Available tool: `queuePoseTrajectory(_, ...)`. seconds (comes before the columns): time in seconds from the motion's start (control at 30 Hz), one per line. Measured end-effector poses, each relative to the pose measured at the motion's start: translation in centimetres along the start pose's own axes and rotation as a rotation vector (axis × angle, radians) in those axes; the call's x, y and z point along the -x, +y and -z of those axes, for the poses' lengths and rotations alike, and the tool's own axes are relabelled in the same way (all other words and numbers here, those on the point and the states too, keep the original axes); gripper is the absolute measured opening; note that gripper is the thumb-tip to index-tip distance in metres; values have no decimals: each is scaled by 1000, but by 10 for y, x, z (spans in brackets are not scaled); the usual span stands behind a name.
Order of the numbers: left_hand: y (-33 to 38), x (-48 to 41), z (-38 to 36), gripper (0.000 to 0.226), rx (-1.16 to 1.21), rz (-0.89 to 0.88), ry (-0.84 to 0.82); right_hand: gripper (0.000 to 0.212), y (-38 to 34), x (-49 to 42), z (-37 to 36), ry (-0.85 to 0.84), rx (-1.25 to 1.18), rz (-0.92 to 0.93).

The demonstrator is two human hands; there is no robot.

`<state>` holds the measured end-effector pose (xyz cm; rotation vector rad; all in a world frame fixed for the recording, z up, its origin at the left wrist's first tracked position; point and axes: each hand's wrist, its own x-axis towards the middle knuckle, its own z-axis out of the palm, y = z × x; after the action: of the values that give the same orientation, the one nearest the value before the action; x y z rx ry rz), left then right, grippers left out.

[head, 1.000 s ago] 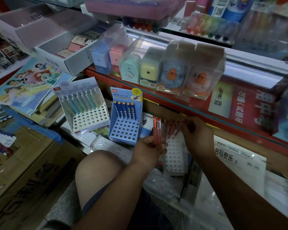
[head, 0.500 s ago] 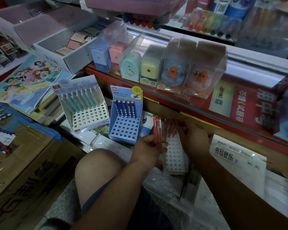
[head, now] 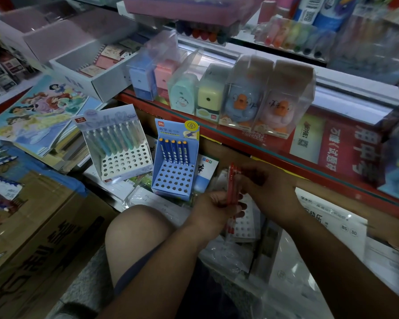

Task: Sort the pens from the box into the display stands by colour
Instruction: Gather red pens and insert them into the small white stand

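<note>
A person sorts pens on a crowded shop floor below a red-edged shelf [head: 258, 147]. The left hand [head: 213, 210] holds a bundle of red pens [head: 231, 180] upright, its grip closed around their lower halves. The right hand [head: 271, 187] meets the upper ends of the same bundle with curled fingers; blur hides whether that grip has closed on a pen. Both hands hover over a white display stand [head: 247, 226] with rows of round holes, which lies partly hidden beneath them.

Just to the left stands a blue display stand [head: 173, 183] with 5 blue pens [head: 173, 151] upright along its back row and the holes in front unfilled. Farther left, a pale display stand [head: 124, 163] carries a row of pastel pens [head: 114, 140] at the back. A bare knee [head: 134, 229] sits in front of the blue stand.

On the shelf above, boxed pencil sharpeners line up side by side: a mint one [head: 184, 95], a yellow one [head: 211, 97], a blue duck [head: 240, 104] and a pink duck [head: 278, 111]. A cardboard carton [head: 39, 229] fills the lower left, with princess colouring books [head: 37, 111] stacked behind it.
</note>
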<state>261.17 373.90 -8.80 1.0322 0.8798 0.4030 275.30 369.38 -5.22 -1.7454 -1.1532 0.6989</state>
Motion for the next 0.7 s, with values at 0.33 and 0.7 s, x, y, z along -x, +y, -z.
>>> queuePoseTrajectory(0.33,-1,-2,10,28,-35,-30,236,15,26,6,15,360,219,34)
queuePoseTrajectory(0.7,-1,-2,10,28,-39,-16,204,12,54,2,4,360,368,25)
